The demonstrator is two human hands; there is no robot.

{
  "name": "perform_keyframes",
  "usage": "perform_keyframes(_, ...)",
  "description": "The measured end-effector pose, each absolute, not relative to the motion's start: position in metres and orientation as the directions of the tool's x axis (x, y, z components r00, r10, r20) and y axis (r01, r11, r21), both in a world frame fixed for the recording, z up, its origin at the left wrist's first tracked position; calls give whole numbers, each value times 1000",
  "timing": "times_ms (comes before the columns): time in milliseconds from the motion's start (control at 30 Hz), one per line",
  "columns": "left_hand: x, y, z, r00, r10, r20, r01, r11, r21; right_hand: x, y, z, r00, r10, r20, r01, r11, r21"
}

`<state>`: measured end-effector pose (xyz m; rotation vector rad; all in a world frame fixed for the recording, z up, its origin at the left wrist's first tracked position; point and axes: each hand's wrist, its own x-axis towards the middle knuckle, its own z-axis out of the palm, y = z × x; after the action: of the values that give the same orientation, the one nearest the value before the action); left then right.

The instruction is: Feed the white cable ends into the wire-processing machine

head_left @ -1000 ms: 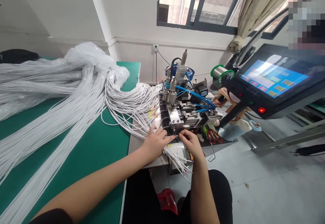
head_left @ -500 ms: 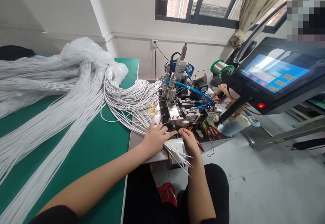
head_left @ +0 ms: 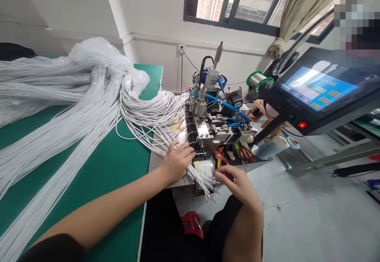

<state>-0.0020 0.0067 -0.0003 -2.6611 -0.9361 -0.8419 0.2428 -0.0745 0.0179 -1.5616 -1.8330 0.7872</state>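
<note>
My left hand [head_left: 178,161] lies over a bundle of white cables [head_left: 199,178] at the front of the machine, its fingers curled round them. The bundle's stripped ends hang past the metal edge, in front of a silvery cylinder [head_left: 207,168]. To the right of those ends is my right hand [head_left: 239,183], with thumb and forefinger pinched close together. Whatever is between these fingertips, if anything, is too small to make out. Just beyond my left fingers, a single white cable lies at the black front part of the machine [head_left: 204,125].
Long bundles of white cable [head_left: 74,131] in plastic spread over the green table [head_left: 130,163] at left. A control screen [head_left: 320,88] juts in at right. Red-handled scissors [head_left: 247,154], orange-red pliers [head_left: 219,157] and a wire spool [head_left: 259,82] are near the machine.
My right hand has drawn back from the machine's front, moving right and toward me. My left hand has shifted slightly left and down, and its forefinger no longer reaches toward the right hand.
</note>
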Motion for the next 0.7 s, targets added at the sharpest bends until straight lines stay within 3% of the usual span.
perform_keyframes(133,-2,7,-1,644,528,554,626,-780,16,257,-82,18,-266,963,-53,643,136,-754)
perform_keyframes(233,-3,7,-2,651,534,539,624,-781,21,262,-82,17,-279,959,-36,615,150,-774)
perform_keyframes(400,-2,8,-4,659,546,518,630,-777,17,264,-79,14,-125,992,36,558,100,-824)
perform_keyframes(567,-1,10,-7,666,561,492,641,-768,7,255,-73,3,118,992,36,318,-3,-948)
perform_keyframes(700,-1,11,-4,649,559,516,660,-751,-18,249,-66,-5,163,987,-2,187,-33,-982)
